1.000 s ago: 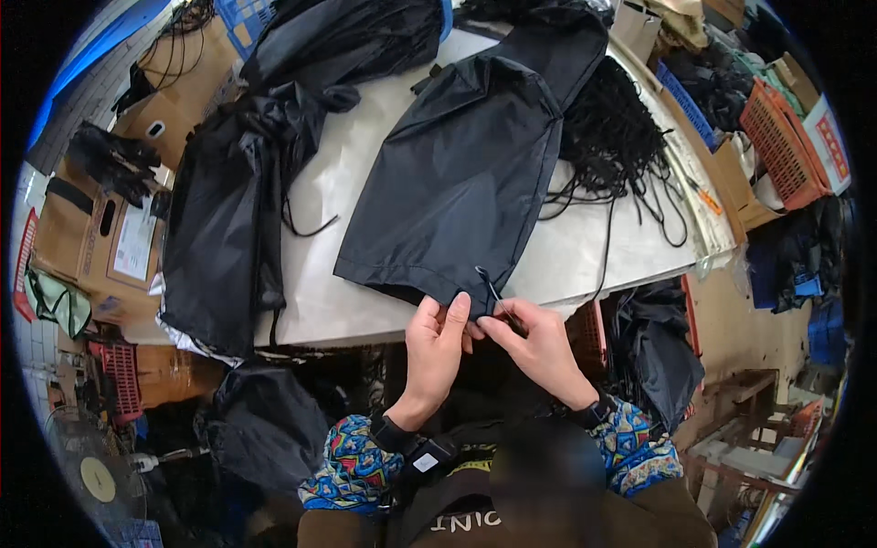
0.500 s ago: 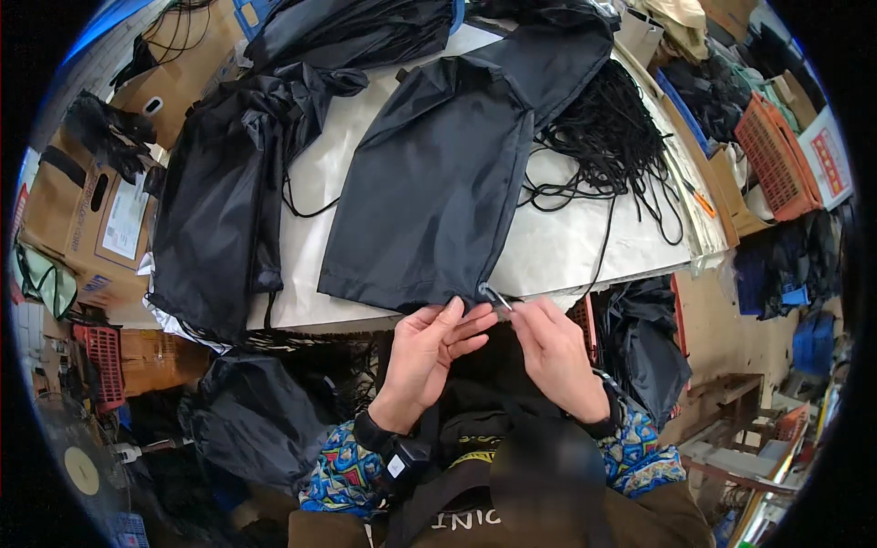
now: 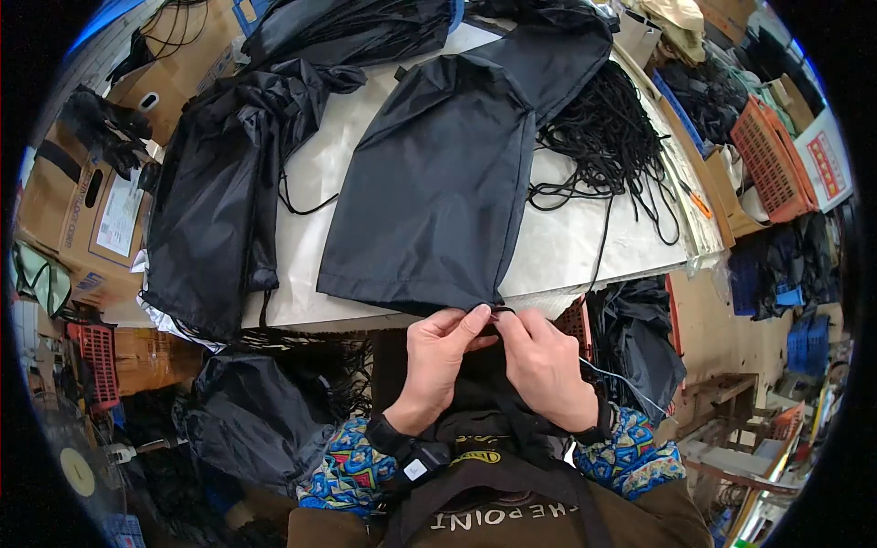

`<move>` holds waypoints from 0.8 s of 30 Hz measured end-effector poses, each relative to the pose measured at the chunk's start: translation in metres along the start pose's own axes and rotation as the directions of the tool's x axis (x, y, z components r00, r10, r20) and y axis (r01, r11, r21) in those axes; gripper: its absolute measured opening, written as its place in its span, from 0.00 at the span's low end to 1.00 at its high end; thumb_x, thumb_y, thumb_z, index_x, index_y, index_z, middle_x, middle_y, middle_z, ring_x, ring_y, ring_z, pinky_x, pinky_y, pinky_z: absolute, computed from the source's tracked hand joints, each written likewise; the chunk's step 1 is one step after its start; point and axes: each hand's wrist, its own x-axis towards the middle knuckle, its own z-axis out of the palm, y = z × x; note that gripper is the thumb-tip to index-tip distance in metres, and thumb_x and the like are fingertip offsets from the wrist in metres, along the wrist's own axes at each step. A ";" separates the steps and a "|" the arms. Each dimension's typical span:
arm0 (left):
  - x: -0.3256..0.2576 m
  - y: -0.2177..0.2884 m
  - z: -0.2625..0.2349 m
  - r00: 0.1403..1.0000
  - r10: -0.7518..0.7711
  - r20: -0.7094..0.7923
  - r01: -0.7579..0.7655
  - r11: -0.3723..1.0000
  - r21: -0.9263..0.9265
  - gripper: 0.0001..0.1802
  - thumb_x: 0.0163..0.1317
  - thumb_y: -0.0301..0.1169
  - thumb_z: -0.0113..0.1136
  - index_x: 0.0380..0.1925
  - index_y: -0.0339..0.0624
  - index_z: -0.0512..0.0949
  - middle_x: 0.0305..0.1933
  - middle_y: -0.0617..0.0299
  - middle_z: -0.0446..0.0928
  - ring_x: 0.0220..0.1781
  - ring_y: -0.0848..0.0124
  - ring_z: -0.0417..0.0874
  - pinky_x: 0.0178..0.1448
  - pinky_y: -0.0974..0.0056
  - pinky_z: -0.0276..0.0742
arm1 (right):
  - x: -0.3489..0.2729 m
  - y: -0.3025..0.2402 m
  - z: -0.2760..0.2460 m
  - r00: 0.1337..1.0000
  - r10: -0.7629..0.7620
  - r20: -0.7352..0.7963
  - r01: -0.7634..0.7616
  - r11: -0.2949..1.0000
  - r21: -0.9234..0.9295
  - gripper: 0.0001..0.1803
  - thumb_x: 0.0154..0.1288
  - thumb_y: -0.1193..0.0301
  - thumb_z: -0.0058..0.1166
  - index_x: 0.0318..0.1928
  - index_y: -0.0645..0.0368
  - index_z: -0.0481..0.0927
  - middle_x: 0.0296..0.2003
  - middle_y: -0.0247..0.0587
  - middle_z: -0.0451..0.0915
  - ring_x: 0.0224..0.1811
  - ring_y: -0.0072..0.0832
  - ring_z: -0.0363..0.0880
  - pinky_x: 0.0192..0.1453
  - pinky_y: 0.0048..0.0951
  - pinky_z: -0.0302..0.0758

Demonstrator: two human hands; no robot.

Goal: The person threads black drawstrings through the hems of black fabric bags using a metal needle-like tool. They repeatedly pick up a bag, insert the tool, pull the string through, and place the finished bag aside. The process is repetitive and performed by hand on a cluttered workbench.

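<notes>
A black drawstring bag lies flat on the table, its near right corner at the front edge. Thumb and finger of my left hand pinch at that corner. Right beside it, with fingertips almost touching, my right hand is closed on what looks like a short black cord at the corner. The fingers hide most of it. A thin, pale wire-like tool sticks out to the right from behind my right hand; how it is held is hidden.
Another black bag lies at left, and more black bags are piled behind. A bundle of black cords spreads at right, near an orange-handled tool. Cardboard boxes stand far left. Black bags hang below the table's right front.
My right hand has come in toward the left hand at the bag's corner. The metal tool that was at the corner is away from it, its thin length now showing right of my hand.
</notes>
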 end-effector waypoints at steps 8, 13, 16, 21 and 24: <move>0.012 0.053 -0.050 0.946 0.192 -0.262 -0.213 0.976 -0.051 0.08 0.63 0.33 0.57 0.32 0.40 0.78 0.31 0.61 0.79 0.32 0.74 0.81 0.30 0.71 0.79 | 0.005 0.049 -0.070 0.973 -0.094 0.212 0.066 0.989 0.135 0.15 0.54 0.77 0.59 0.44 0.57 0.78 0.26 0.46 0.75 0.27 0.42 0.77 0.30 0.37 0.74; 0.014 0.014 -0.023 0.991 0.041 0.130 -0.068 0.974 0.215 0.11 0.63 0.33 0.58 0.34 0.34 0.79 0.32 0.58 0.80 0.31 0.73 0.80 0.31 0.67 0.80 | 0.009 0.036 -0.081 0.960 -0.038 0.277 -0.009 0.986 0.164 0.10 0.54 0.80 0.56 0.40 0.61 0.79 0.23 0.47 0.73 0.22 0.42 0.74 0.25 0.34 0.69; 0.005 -0.002 0.001 0.989 -0.044 0.140 0.038 0.999 0.039 0.14 0.63 0.37 0.58 0.34 0.35 0.77 0.28 0.62 0.79 0.28 0.77 0.79 0.25 0.73 0.76 | 0.011 0.022 -0.041 0.972 -0.125 0.201 0.063 0.955 0.290 0.09 0.58 0.79 0.55 0.41 0.64 0.77 0.24 0.49 0.73 0.24 0.45 0.74 0.27 0.35 0.70; 0.019 0.040 -0.057 0.956 0.176 -0.236 -0.209 0.970 -0.122 0.19 0.67 0.45 0.52 0.28 0.39 0.72 0.23 0.61 0.76 0.18 0.77 0.76 0.20 0.72 0.76 | 0.013 0.013 -0.052 0.916 -0.140 0.375 -0.020 0.920 0.392 0.11 0.57 0.79 0.55 0.42 0.65 0.77 0.28 0.49 0.76 0.28 0.44 0.77 0.30 0.33 0.72; 0.020 0.058 -0.066 0.931 0.238 -0.278 -0.257 0.966 -0.035 0.24 0.69 0.50 0.45 0.26 0.39 0.72 0.18 0.62 0.74 0.14 0.77 0.73 0.18 0.73 0.71 | 0.006 0.027 -0.082 0.888 -0.022 0.460 -0.123 0.951 0.284 0.07 0.56 0.80 0.55 0.37 0.66 0.78 0.25 0.49 0.76 0.26 0.41 0.78 0.30 0.31 0.72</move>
